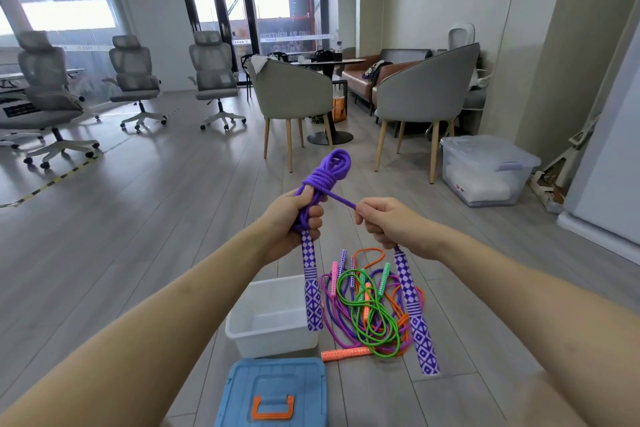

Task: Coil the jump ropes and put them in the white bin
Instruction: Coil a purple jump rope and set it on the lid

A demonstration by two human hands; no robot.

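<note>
My left hand [294, 218] grips a purple jump rope [327, 172] gathered into a bundle, with turns wound around its upper part. One purple-and-white patterned handle [311, 291] hangs below that hand. My right hand [384, 222] pinches the rope's free strand, pulled taut from the bundle, and the second patterned handle [415, 315] dangles beneath it. On the floor below lies the white bin [263, 333], nothing visible inside it. Right of the bin sits a tangled pile of jump ropes [370, 315] in green, orange, purple and pink.
A blue lid with an orange handle [273, 395] lies in front of the bin. Two grey armchairs [294, 94] stand beyond, with a clear lidded storage box [485, 170] at the right and office chairs [135, 76] at the far left. The wood floor [138, 204] stretches to the left.
</note>
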